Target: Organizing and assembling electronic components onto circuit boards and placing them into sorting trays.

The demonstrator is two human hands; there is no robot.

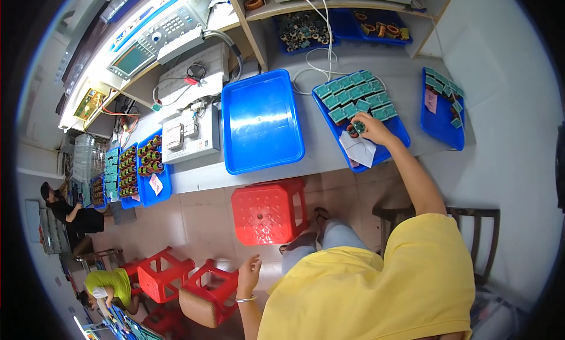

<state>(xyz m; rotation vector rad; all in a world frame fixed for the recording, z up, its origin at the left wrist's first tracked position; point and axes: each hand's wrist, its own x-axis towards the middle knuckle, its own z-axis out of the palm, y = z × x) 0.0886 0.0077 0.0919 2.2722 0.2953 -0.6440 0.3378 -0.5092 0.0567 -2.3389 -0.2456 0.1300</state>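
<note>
My right hand (372,130) is closed on a small coil with a green circuit board (356,129). It is over the near part of a blue tray (400,130), which holds rows of green circuit boards (358,93). A white paper slip (359,150) lies in the tray just below my fingers. My left hand (249,274) hangs low beside my body, away from the bench, its fingers loosely bent and apart with nothing visible in them. Left of the filled tray lies a blue tray (262,122) with no parts in it.
Another blue tray (444,134) with boards stands by the right wall. A red stool (262,213) is in front of the bench. At left are a white box (203,141), a bench instrument (144,52) and trays of coils (152,157). Two other people are farther left.
</note>
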